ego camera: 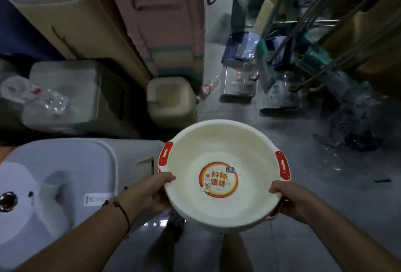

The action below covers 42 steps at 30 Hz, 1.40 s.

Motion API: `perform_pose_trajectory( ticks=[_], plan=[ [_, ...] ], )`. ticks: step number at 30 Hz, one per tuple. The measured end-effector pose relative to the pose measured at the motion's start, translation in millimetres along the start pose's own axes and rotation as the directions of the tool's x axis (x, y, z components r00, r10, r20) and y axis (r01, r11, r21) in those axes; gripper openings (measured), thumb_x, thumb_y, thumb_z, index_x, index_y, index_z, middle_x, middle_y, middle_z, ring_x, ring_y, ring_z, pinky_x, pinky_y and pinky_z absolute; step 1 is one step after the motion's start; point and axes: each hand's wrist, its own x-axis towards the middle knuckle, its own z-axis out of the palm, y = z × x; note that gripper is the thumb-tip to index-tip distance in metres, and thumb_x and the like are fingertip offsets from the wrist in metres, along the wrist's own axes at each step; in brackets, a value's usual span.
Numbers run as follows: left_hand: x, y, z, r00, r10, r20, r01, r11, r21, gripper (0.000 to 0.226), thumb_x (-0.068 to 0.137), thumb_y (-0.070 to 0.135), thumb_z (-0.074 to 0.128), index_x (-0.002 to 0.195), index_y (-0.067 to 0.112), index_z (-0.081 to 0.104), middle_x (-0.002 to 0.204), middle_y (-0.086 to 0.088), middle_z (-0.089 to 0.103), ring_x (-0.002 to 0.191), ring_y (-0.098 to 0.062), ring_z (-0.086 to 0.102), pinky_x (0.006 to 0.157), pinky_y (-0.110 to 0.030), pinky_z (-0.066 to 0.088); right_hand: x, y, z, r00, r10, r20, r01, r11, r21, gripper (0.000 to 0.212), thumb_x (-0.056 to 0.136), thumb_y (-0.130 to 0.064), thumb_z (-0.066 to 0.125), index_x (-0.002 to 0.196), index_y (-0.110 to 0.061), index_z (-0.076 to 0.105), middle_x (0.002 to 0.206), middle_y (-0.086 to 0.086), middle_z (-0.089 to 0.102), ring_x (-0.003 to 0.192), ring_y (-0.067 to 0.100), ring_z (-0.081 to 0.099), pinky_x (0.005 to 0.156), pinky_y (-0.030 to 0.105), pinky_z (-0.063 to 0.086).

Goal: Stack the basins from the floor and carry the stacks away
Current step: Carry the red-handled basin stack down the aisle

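Both hands are on the cream basin [223,174] now, left hand [149,191] and right hand [290,201] with fingers curled over the near rim, holding it up off the tiled floor [325,185] at the person's front. It looks like the carrying leg is under way. A red edge under the rim hints at more basins nested below, though I cannot tell how many, and no loose basins show on the floor.
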Motion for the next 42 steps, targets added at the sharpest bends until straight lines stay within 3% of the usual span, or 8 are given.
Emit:
perform_pose_trajectory(
  ticks=[5, 8, 15, 18, 26, 35, 38, 42],
  plan=[
    [80.7, 6.5, 22.9, 0.993, 0.12, -0.019, -0.121, 0.987, -0.107, 0.016, 0.095, 0.02, 0.062, 0.108, 0.011, 0.061, 0.089, -0.012, 0.074, 0.087, -0.03, 0.068, 0.058, -0.039, 0.058, 80.4, -42.9, 4.4, 0.992, -0.071, 0.103, 0.088, 0.982, -0.169, 0.025, 0.084, 0.005, 0.057, 0.107, -0.004, 0.059, 0.103, 0.016, 0.064, 0.096, 0.032, 0.06, 0.078, 0.042, 0.055],
    [136.9, 8.1, 32.1, 0.987, 0.145, -0.063, -0.152, 0.98, -0.126, 0.019, 0.094, 0.023, 0.065, 0.109, 0.014, 0.063, 0.101, -0.011, 0.072, 0.089, -0.028, 0.067, 0.061, -0.037, 0.055, 133.3, -59.0, 7.5, 0.984, -0.119, 0.136, 0.151, 0.953, -0.263, 0.024, 0.084, 0.007, 0.054, 0.106, -0.003, 0.059, 0.099, 0.02, 0.064, 0.091, 0.037, 0.06, 0.07, 0.044, 0.056],
    [248.4, -35.0, 30.0, 0.943, 0.253, -0.217, -0.239, 0.967, 0.089, 0.025, 0.087, 0.009, 0.07, 0.11, 0.016, 0.063, 0.106, -0.013, 0.07, 0.092, -0.033, 0.068, 0.075, -0.053, 0.059, 239.1, -40.6, 34.8, 0.96, -0.281, 0.0, 0.244, 0.831, -0.5, 0.027, 0.081, 0.009, 0.061, 0.102, -0.007, 0.059, 0.104, 0.016, 0.062, 0.092, 0.029, 0.056, 0.082, 0.041, 0.052],
    [276.9, -58.8, 36.0, 0.918, 0.274, -0.287, -0.215, 0.951, 0.222, 0.02, 0.088, 0.013, 0.069, 0.107, 0.009, 0.062, 0.097, -0.011, 0.067, 0.078, -0.023, 0.062, 0.065, -0.032, 0.054, 271.3, -16.1, 42.6, 0.944, -0.319, -0.086, 0.217, 0.795, -0.566, 0.044, 0.077, 0.006, 0.067, 0.119, -0.005, 0.057, 0.111, 0.013, 0.062, 0.108, 0.036, 0.057, 0.091, 0.045, 0.05],
    [322.3, -67.2, 34.9, 0.85, 0.429, -0.307, -0.244, 0.836, 0.492, 0.069, 0.083, 0.013, 0.074, 0.138, 0.01, 0.033, 0.107, -0.003, 0.054, 0.088, -0.024, 0.055, 0.075, -0.035, 0.046, 313.2, -5.6, 68.7, 0.836, -0.547, -0.043, 0.363, 0.61, -0.704, 0.087, 0.087, -0.009, 0.065, 0.153, -0.029, 0.012, 0.14, 0.007, 0.046, 0.125, 0.034, 0.049, 0.102, 0.056, 0.045],
    [301.1, -41.6, 20.8, 0.885, 0.41, -0.22, -0.216, 0.781, 0.586, 0.075, 0.076, 0.021, 0.078, 0.135, 0.014, 0.032, 0.114, -0.009, 0.059, 0.094, -0.028, 0.061, 0.082, -0.045, 0.057, 280.6, -36.7, 58.4, 0.912, -0.399, 0.091, 0.281, 0.45, -0.848, 0.076, 0.081, -0.009, 0.074, 0.144, -0.023, 0.033, 0.132, 0.004, 0.053, 0.124, 0.031, 0.052, 0.103, 0.051, 0.047],
    [259.3, -25.2, 20.6, 0.832, 0.538, -0.137, -0.302, 0.646, 0.7, 0.069, 0.079, 0.034, 0.068, 0.137, 0.026, 0.032, 0.116, -0.005, 0.057, 0.093, -0.025, 0.061, 0.071, -0.039, 0.058, 234.3, -63.7, 69.6, 0.879, -0.458, 0.135, 0.309, 0.331, -0.891, 0.066, 0.083, -0.02, 0.075, 0.139, -0.023, 0.04, 0.132, 0.004, 0.056, 0.116, 0.027, 0.058, 0.098, 0.043, 0.051],
    [170.9, 10.5, 29.1, 0.728, 0.685, -0.036, -0.401, 0.467, 0.788, 0.079, 0.086, 0.041, 0.06, 0.153, 0.035, 0.018, 0.138, -0.002, 0.045, 0.115, -0.028, 0.055, 0.092, -0.042, 0.053, 138.8, -104.3, 96.8, 0.828, -0.538, 0.154, 0.34, 0.264, -0.903, 0.092, 0.086, -0.024, 0.073, 0.157, -0.02, 0.016, 0.16, 0.006, 0.026, 0.134, 0.028, 0.046, 0.085, 0.031, 0.049]
  ],
)
